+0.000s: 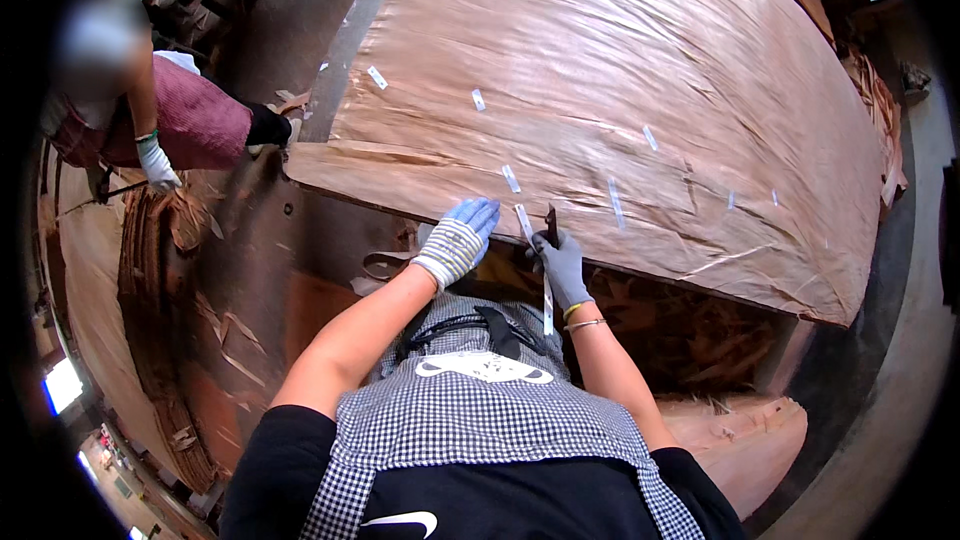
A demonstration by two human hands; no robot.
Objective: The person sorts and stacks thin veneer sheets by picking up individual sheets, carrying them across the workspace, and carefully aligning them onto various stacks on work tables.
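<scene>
A large light-brown wood veneer sheet (590, 70) lies in front of me, wrinkled, with short white tape strips stuck on it. My left hand (456, 244), in a striped glove, rests on its near edge with fingers stretched out. Beside it, my right hand (564, 268), in a grey glove, is closed around a dark narrow tool (552, 225) that points up; its exact kind I cannot make out. A white tape strip (525, 223) runs from the sheet's edge down past the right hand and hangs over my checked apron. The right fingertips are partly hidden.
To the left, another person's gloved hand (158, 164) reaches toward a stack of brown veneer (150, 270). Veneer scraps (690, 335) lie under the sheet's near edge. Another wood piece (740, 445) sits low on the right, near a grey floor strip (930, 230).
</scene>
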